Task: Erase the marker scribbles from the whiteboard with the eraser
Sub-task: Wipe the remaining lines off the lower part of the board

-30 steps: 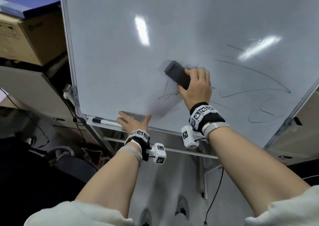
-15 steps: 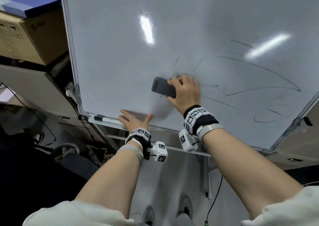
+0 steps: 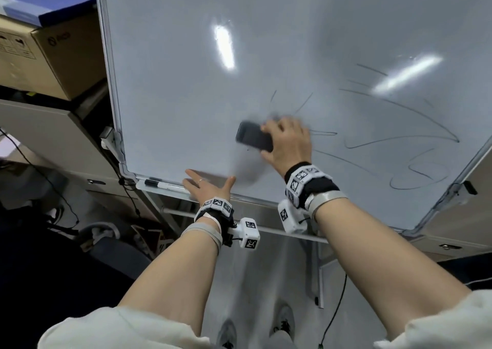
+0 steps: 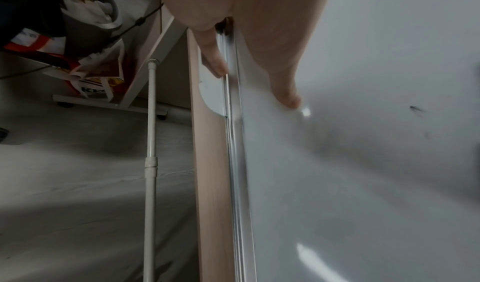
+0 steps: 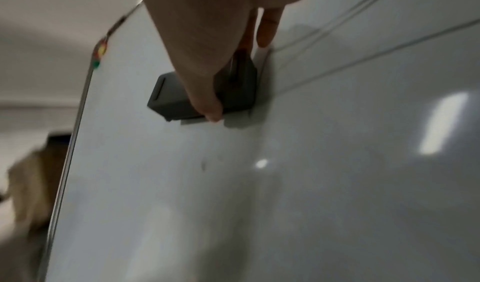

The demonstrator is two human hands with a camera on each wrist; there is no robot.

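A large whiteboard [image 3: 173,69] fills the head view, tilted toward me. Dark marker scribbles [image 3: 399,141] cross its lower right part. My right hand [image 3: 287,141] grips a dark grey eraser [image 3: 254,135] and presses it flat on the board at the left end of the scribbles. The right wrist view shows the eraser [image 5: 182,95] with my thumb over its side and long marker lines [image 5: 363,54] beyond it. My left hand [image 3: 206,185] lies flat with fingers spread on the board's bottom edge, beside the pen ledge [image 4: 231,142].
A black marker [image 3: 157,183] lies on the pen tray at the board's lower left. Cardboard boxes [image 3: 48,47] sit on a cabinet to the left. A white stand pole [image 4: 150,163], a bin with paper [image 4: 91,13] and my shoes [image 3: 285,322] are below.
My right hand swept the eraser down and left, then slightly right again. The loops of scribble under it are gone. The left hand stayed on the bottom edge.
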